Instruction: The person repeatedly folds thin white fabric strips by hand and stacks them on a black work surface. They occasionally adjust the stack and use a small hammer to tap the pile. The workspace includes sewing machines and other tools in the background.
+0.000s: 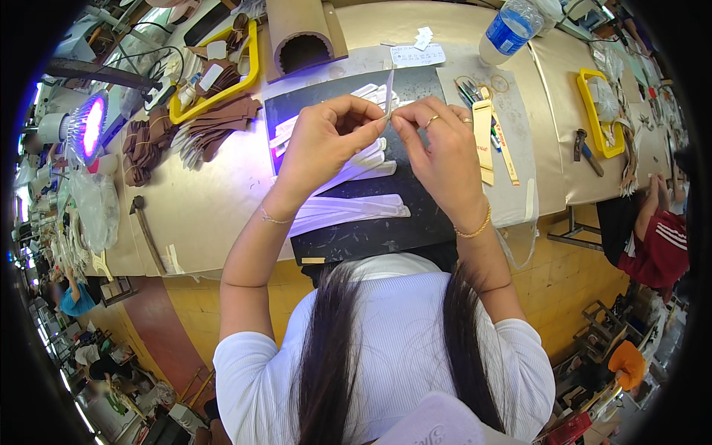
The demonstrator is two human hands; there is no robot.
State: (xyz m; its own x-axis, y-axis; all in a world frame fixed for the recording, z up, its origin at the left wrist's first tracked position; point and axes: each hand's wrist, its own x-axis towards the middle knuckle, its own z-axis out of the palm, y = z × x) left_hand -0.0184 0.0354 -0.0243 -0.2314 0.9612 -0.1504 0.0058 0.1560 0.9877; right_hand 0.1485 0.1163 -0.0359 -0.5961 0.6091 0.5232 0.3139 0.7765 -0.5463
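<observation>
Head view puts the pale strip mid-scene, standing nearly upright above the far part of the black board. I see it between the two hands: the left hand has thumb and forefinger narrowed on its lower end, and the right hand meets it from the right, thumb and forefinger drawn together at the edge. How much of the strip the right fingers have is hidden from me, since the fingertips crowd each other there.

As I judge it, this is fine fingertip work on the strip's end. I would let the left fingers act as the anchor, firm but not crushing, and leave the small movements to the right. A thin strip like this probably bends or creases easily, so I want both pinches close together and any pull kept in line with its length. The free upper end should stay clear of the knuckles.

Under the hands, more white strips lie across the board, some fanned out on the far side, others bunched on the near side. I keep the wrists raised so neither the left bracelet nor the right bracelet drags them. The yellow rulers lie on the tabletop just right of the right hand, so I hold that elbow in
</observation>
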